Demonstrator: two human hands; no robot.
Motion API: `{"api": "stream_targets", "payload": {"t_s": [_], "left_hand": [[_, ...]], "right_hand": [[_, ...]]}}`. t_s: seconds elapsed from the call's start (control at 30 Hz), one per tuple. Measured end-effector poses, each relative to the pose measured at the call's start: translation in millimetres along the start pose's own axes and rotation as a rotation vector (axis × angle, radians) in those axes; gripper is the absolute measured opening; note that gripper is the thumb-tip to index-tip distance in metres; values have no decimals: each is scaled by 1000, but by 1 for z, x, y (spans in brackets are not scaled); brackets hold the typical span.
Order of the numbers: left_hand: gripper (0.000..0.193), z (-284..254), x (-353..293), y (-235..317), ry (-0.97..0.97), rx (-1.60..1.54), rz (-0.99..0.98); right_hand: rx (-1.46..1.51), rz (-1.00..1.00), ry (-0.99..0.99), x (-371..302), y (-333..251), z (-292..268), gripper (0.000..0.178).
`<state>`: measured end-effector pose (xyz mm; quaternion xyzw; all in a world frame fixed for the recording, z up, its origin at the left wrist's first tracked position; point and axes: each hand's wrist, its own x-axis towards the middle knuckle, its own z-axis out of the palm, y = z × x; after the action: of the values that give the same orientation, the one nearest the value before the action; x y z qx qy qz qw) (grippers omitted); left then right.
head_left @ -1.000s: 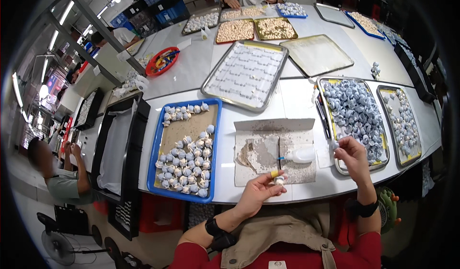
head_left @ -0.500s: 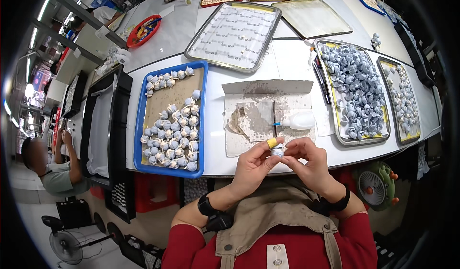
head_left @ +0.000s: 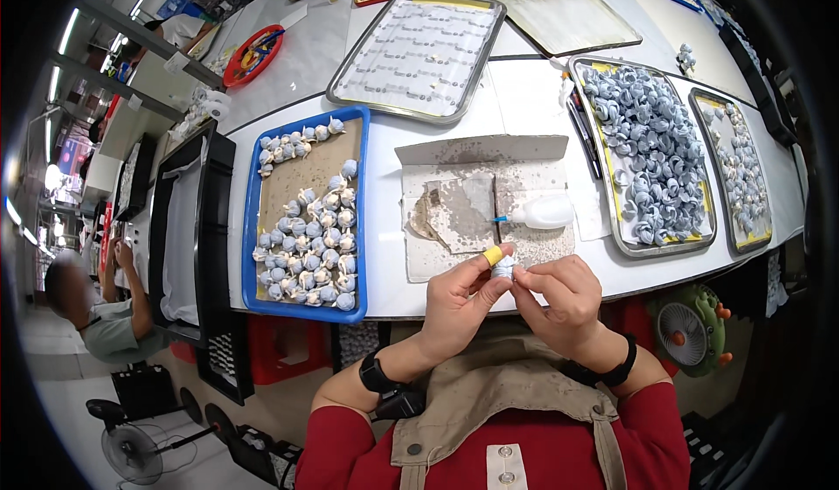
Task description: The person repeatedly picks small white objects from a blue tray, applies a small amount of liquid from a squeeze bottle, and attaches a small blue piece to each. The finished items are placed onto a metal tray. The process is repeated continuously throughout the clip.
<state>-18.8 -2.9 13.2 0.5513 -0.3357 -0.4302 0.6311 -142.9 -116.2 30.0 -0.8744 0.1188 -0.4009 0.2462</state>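
Just above the table's front edge, my left hand (head_left: 463, 305) pinches a small blue-grey rounded piece (head_left: 502, 269) between thumb and forefinger. Yellow tape wraps that forefinger. My right hand (head_left: 559, 305) meets it from the other side, its thumb and forefinger pressed together at the piece's edge; the fingers partly hide the piece. Beyond both hands lies a stained cardboard sheet (head_left: 446, 267) with a raised back flap. A white squeeze bottle (head_left: 549, 212) with a thin blue tip rests on its side on this cardboard.
Left of the cardboard, a blue tray (head_left: 365, 219) holds many blue-grey and cream pieces. Right of it, a metal tray (head_left: 619, 238) is heaped with curled blue-grey parts, beside a narrower tray (head_left: 743, 247). Farther back are a paper-lined tray (head_left: 411, 53) and a red basket (head_left: 232, 75).
My right fingers have closed in on the small piece, and it appears turned between my hands. The whole view has shifted slightly; the trays and bottle stay in place on the table.
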Motion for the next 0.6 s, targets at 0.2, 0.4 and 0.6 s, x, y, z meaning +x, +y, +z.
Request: {"api": "stream_targets", "payload": {"t_s": [0.2, 0.4, 0.6], "left_hand": [[30, -2, -2, 14, -28, 32, 45], [32, 1, 0, 19, -75, 4, 174], [36, 1, 0, 22, -151, -200, 102]], "right_hand": [[37, -76, -65, 13, 0, -13, 20], [173, -141, -114, 18, 16, -24, 25], [915, 370, -287, 21, 18, -16, 50]]}}
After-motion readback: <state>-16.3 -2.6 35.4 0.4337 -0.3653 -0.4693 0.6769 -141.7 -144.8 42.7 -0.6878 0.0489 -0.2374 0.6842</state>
